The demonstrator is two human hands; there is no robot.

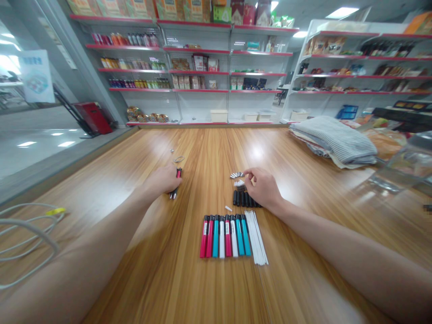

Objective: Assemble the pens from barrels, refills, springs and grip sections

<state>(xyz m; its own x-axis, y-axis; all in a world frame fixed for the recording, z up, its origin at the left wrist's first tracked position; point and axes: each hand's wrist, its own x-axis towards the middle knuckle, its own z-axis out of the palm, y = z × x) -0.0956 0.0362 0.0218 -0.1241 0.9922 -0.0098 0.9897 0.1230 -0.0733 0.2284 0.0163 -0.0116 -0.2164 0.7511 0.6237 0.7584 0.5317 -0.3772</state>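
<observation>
The person is leaning both forearms over the wooden table (303, 279), and what is going on looks to me like pens being put together from sorted parts. The left hand (162, 181) is curling around a red pen (177, 173), fingers wrapped over its barrel, the dark end poking out toward the near side and resting on the wood, left of centre. The right hand (266, 189) is reaching into the far end of the parts: its thumb and forefinger are drawing together over the silver tips (236, 174) and the white pieces (239, 183) just beside them. Whether a piece is already pinched between them, I cannot tell from here.

Just near of that hand, a row of black caps (242, 198) is lying side by side, partly under the wrist. Nearer still, coloured barrels (225, 235) in red, teal and white are lining up in a neat row, with thin white rods (258, 238) touching their right edge. A lone white bit (228, 208) is sitting between caps and barrels, and a wire ring (178, 159) is lying just beyond the left hand.

By my judgement this is the picking of a small fitting for the held pen. Those tips are tiny and crowded, so lifting one cleanly calls for a fine fingertip pinch and for bringing both hands together.

A folded striped cloth (337, 141) is resting far right, a grey cable (27, 229) near left.
</observation>
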